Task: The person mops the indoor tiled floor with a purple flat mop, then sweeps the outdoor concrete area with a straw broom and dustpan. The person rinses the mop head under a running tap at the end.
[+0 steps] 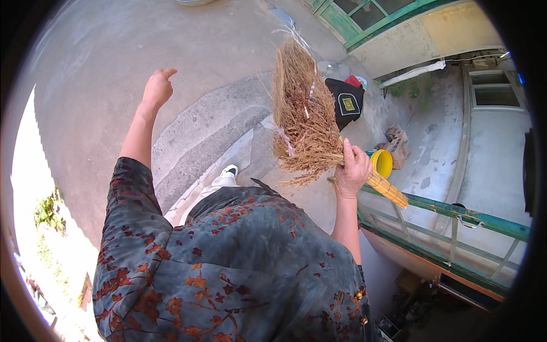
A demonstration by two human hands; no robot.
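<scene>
My right hand [354, 167] is closed around the bound straw handle of a broom [307, 115] with bushy brown bristles. Its yellow handle end points down to the right, and the bristle head extends up and left over the concrete ground. Pale plastic strips hang from the bristles, and a white tuft of plastic shows at their top. Out to the left, my left hand [158, 87] is raised over the concrete, holding nothing, with a finger extended and the others curled. Behind the broom lies a black bag [350, 102] with a yellow emblem, partly hidden by the bristles.
A yellow bucket [381, 163] and stacked bricks [398, 146] stand at the right. A green-framed glazed door [491, 220] is close on my right. A low concrete step [205, 128] curves before my foot. A green window frame [363, 25] and a wrapped pipe [412, 73] are farther off.
</scene>
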